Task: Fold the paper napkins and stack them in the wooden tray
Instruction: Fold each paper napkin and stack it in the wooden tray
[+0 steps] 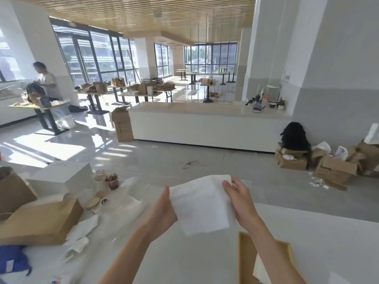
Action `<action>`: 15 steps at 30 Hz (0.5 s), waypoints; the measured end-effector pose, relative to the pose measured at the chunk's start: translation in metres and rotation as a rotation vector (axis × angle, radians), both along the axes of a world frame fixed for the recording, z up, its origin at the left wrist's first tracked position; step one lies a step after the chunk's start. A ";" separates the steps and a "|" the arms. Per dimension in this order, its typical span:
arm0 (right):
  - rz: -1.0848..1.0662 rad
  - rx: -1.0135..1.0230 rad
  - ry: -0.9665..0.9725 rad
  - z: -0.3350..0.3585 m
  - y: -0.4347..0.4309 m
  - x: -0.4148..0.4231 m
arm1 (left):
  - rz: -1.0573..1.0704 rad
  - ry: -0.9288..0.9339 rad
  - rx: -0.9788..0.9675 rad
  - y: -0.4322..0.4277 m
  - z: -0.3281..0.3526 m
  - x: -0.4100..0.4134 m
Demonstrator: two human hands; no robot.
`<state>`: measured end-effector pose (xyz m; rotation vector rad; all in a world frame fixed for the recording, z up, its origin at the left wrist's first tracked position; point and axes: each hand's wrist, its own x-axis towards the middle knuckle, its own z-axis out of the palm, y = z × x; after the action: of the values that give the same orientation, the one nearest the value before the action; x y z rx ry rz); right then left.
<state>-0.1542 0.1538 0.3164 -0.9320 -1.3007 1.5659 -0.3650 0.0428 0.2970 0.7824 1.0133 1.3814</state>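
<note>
A white paper napkin point(202, 206) hangs in the air over the middle of the bench point(320, 238), stretched between both hands and lying well short of the bench's far edge. The left hand point(164, 212) pinches its left edge, thumb on the face of the sheet and the other fingers hidden behind it. The right hand point(240, 199) grips the right edge, its fingers point(227, 185) curled over the upper right corner. The sheet looks close to square and sits tilted, one corner pointing down towards the person. Whether it is already folded once cannot be told. The wooden tray point(247, 259) rests near the bench's near edge on the right, its long axis running away from the person. Its far end lies just below and to the right of the napkin's low corner, under the right forearm. A folded napkin point(261, 272) already lies inside it, partly covered by that forearm. The right hand is plainly nearer the tray, so the fold likely needs the left edge brought across to the right one before the sheet goes down and back towards the person.
</note>
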 end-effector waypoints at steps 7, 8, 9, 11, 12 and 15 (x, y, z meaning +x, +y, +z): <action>0.201 -0.035 0.032 0.021 0.003 0.064 | 0.015 0.311 0.126 0.020 0.038 0.022; 0.185 -0.010 0.010 0.023 0.006 0.069 | 0.016 0.327 0.127 0.021 0.045 0.025; 0.161 0.006 -0.007 0.027 0.008 0.073 | 0.013 0.340 0.134 0.023 0.050 0.026; 0.120 0.025 -0.024 0.033 0.012 0.079 | -0.004 0.347 0.141 0.027 0.058 0.026; 0.109 0.036 -0.025 0.036 0.015 0.082 | -0.015 0.341 0.144 0.028 0.062 0.026; 0.124 0.068 -0.019 0.044 0.021 0.087 | -0.015 0.287 0.148 0.032 0.067 0.024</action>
<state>-0.0673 0.1751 0.3606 -0.8391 -1.4402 1.5999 -0.3408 0.0743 0.3638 1.1202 1.1304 1.3673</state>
